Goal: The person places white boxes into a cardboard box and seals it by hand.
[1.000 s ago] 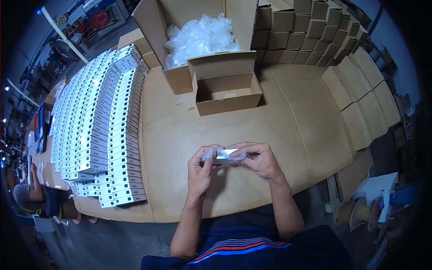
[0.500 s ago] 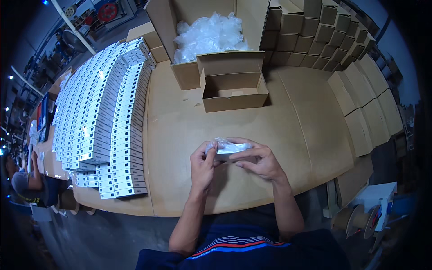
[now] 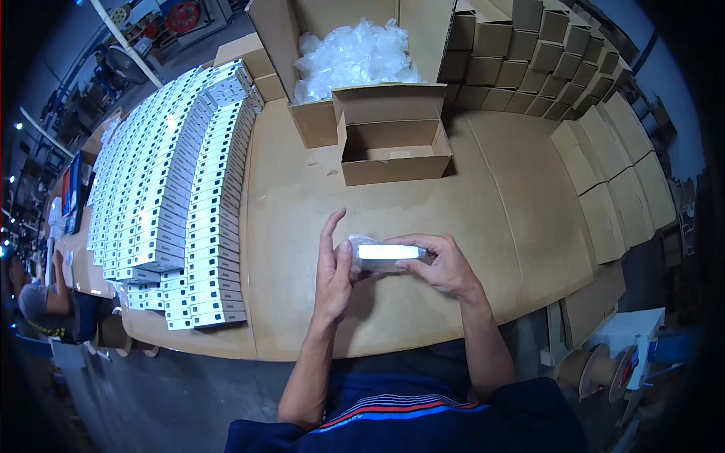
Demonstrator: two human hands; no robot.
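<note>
I hold a small white box wrapped in clear plastic [image 3: 384, 255] just above the cardboard-covered table [image 3: 513, 219], close to my body. My right hand [image 3: 445, 266] is clamped around its right end, fingers curled over the top. My left hand [image 3: 333, 268] presses flat against its left end, palm on the plastic, index finger pointing up and away from me. The two hands are close together with the box between them.

Straight ahead stands an open brown carton [image 3: 394, 149], empty as far as I can see. Behind it a bigger carton holds a heap of clear plastic bags [image 3: 353, 57]. To my left lie long rows of white boxes [image 3: 175, 181]; to my right and behind are stacks of closed brown boxes [image 3: 604, 162].
</note>
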